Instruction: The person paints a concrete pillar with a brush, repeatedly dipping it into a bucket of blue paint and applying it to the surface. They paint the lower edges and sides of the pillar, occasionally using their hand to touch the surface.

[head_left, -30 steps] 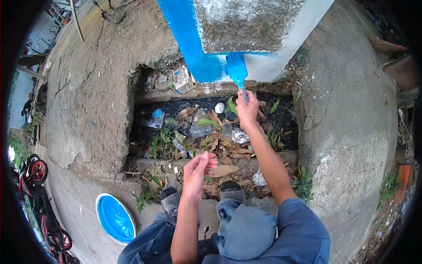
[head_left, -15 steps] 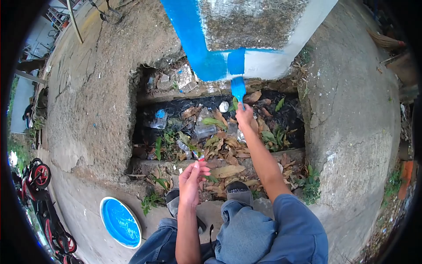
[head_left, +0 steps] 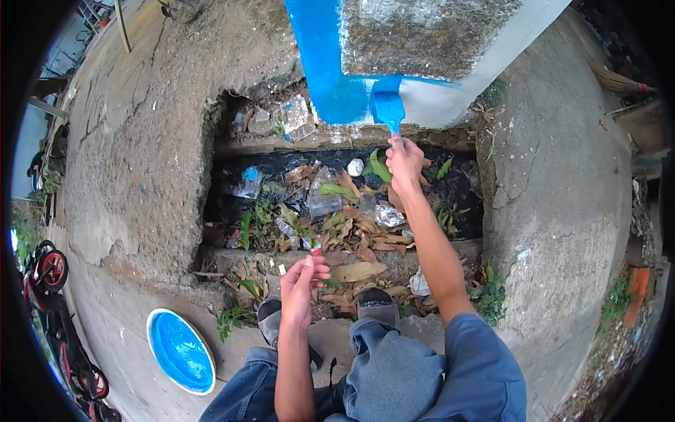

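Observation:
My right hand (head_left: 404, 163) is closed round the handle of a blue-coated paintbrush (head_left: 389, 107). The bristles press against the lower edge of a wall corner (head_left: 351, 100), where wet blue paint meets a white band. Above the band the surface is rough grey concrete. Low in front of my knees hovers my left hand (head_left: 301, 287), its fingers loosely bent and partly apart, with nothing visible in it. A round white-rimmed tub of blue paint (head_left: 181, 352) stands on the concrete to my left.
Between me and the wall runs a sunken drain with dark water, dry leaves (head_left: 358, 232), plastic litter (head_left: 323, 197) and broken edges. My feet are at its near side. Motorbikes (head_left: 60, 323) stand far left; a broom (head_left: 622, 81) lies far right.
The brush has shifted slightly right and up, its bristles now spread on the white band beside the fresh blue patch. My left hand stays low, almost still. The view has moved slightly.

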`<state>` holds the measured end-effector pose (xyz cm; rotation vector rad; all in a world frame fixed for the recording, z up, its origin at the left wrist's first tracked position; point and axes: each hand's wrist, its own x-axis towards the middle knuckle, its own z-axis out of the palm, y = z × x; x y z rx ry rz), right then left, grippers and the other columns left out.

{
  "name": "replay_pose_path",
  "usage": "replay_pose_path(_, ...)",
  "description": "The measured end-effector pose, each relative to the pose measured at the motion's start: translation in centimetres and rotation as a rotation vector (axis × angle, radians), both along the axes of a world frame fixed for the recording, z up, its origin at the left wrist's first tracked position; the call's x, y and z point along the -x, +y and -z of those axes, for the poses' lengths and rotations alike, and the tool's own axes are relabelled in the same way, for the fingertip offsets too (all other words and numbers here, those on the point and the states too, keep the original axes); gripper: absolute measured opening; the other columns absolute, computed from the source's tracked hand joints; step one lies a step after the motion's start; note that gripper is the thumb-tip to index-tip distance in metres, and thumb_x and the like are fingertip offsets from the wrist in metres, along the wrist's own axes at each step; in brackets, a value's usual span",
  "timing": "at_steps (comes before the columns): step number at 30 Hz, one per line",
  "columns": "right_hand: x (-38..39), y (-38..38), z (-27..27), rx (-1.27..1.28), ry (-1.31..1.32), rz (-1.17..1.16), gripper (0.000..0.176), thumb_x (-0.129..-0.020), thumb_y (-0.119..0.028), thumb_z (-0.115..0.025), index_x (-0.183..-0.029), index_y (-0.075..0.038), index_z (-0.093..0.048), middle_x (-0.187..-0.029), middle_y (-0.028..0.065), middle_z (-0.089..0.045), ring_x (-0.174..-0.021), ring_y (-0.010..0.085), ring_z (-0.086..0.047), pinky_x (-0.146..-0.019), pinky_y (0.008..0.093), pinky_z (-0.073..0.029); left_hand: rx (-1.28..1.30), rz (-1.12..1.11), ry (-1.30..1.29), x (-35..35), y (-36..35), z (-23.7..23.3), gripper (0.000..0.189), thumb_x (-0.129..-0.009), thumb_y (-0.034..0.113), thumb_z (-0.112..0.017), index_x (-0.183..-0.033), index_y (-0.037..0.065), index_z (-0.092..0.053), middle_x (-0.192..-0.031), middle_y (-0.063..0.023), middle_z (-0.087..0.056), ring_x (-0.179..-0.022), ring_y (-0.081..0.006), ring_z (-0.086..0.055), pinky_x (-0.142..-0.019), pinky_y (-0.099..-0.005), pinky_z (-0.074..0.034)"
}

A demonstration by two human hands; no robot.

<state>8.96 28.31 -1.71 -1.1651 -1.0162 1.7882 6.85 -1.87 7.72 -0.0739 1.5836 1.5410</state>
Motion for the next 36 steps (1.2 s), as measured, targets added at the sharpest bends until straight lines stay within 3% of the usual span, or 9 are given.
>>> replay_pose_path(2,-0.5,-1.5,-1.9,-0.053,0.068,-0.028,0.021,-0.091,-0.019,-0.056,-0.078,-0.003,-0.056,-0.058,-0.0039,-0.045,-0.047,0.0046,-0.04,-0.04,0.0232,-0.029,0.005,0.002,-0.009,0.0,0.0,0.4,0.033,-0.096,0.03,-0.049,-0.102,0.0,-0.061,-0.083,-0.0031,-0.063,-0.075,-0.0101,-0.059,-0.066,-0.0231,-0.042)
replay_pose_path(6,1.5,-1.4,2.8,-0.357,-0.036,-0.009,0.019,-0.092,-0.023,-0.056,-0.087,-0.004,-0.055,-0.058,-0.0037,-0.044,-0.043,0.0028,-0.035,-0.038,0.0207,-0.026,0.014,0.025,-0.014,0.1,0.1,0.8,0.033,-0.096,0.029,-0.048,-0.102,0.0,-0.061,-0.084,-0.0032,-0.063,-0.076,-0.0102,-0.059,-0.066,-0.0233,-0.042)
replay_pose_path(14,2.5,-1.8,14.6,-0.15,-0.248,0.047,0.021,-0.091,-0.023,-0.058,-0.081,-0.005,-0.056,-0.056,-0.001,-0.047,-0.041,0.007,-0.041,-0.036,0.0235,-0.031,0.013,0.008,0.008,0.9,-0.8,0.6,0.033,-0.097,0.029,-0.048,-0.103,0.0,-0.06,-0.084,-0.0039,-0.063,-0.076,-0.0106,-0.059,-0.066,-0.0233,-0.042)
replay_pose_path(17,1.6,-2.7,13.4,0.145,-0.163,0.022,0.02,-0.091,-0.022,-0.057,-0.081,-0.004,-0.056,-0.056,-0.0002,-0.048,-0.041,0.0078,-0.041,-0.035,0.0238,-0.031,0.015,-0.002,0.01,1.0,-1.1,0.9,0.033,-0.097,0.03,-0.048,-0.103,0.0,-0.06,-0.085,-0.0038,-0.063,-0.076,-0.0107,-0.059,-0.066,-0.0232,-0.042)
replay_pose_path(21,2.8,-1.1,11.4,0.13,-0.243,-0.022,0.029,-0.089,-0.024,-0.057,-0.068,-0.003,-0.054,-0.052,0.0009,-0.047,-0.04,0.0107,-0.042,-0.037,0.0303,-0.028,0.048,0.01,0.022,0.9,-1.0,1.0,0.032,-0.097,0.029,-0.047,-0.102,0.0,-0.06,-0.085,-0.0037,-0.063,-0.076,-0.0107,-0.059,-0.066,-0.0233,-0.042)
replay_pose_path(22,3.3,-0.5,10.4,0.123,-0.239,-0.073,0.022,-0.091,-0.022,-0.057,-0.079,-0.004,-0.055,-0.056,0.0006,-0.048,-0.04,0.0074,-0.041,-0.033,0.0227,-0.026,0.05,0.015,0.019,0.8,-1.0,1.0,0.032,-0.097,0.029,-0.047,-0.102,0.0,-0.06,-0.085,-0.0037,-0.063,-0.076,-0.0107,-0.059,-0.066,-0.0233,-0.042)
replay_pose_path(27,3.9,0.6,4.7,0.188,-0.081,-0.043,0.022,-0.092,-0.022,-0.056,-0.083,-0.001,-0.054,-0.06,0.0011,-0.05,-0.041,0.0058,-0.04,-0.034,0.0209,-0.025,0.026,0.005,0.01,1.0,-0.8,1.0,0.032,-0.097,0.029,-0.048,-0.102,0.0,-0.06,-0.085,-0.0037,-0.063,-0.076,-0.0106,-0.059,-0.066,-0.0231,-0.042)
replay_pose_path(32,1.3,-2.4,1.2,-0.004,0.107,-0.062,0.021,-0.093,-0.022,-0.056,-0.092,-0.001,-0.055,-0.062,-0.0011,-0.048,-0.047,0.0034,-0.039,-0.039,0.0189,-0.028,0.049,-0.003,-0.006,1.0,-0.8,1.6,0.032,-0.096,0.029,-0.048,-0.102,0.0,-0.06,-0.085,-0.004,-0.063,-0.076,-0.0107,-0.06,-0.066,-0.0232,-0.042)
replay_pose_path(36,2.0,-2.7,3.8,-0.245,0.074,-0.066,0.02,-0.093,-0.022,-0.055,-0.093,-0.002,-0.057,-0.062,-0.0044,-0.046,-0.048,0.0024,-0.038,-0.041,0.0187,-0.029,0.049,0.019,-0.003,0.9,-0.3,1.5,0.032,-0.096,0.029,-0.048,-0.102,0.0,-0.06,-0.085,-0.0041,-0.064,-0.076,-0.0105,-0.06,-0.066,-0.0232,-0.042)
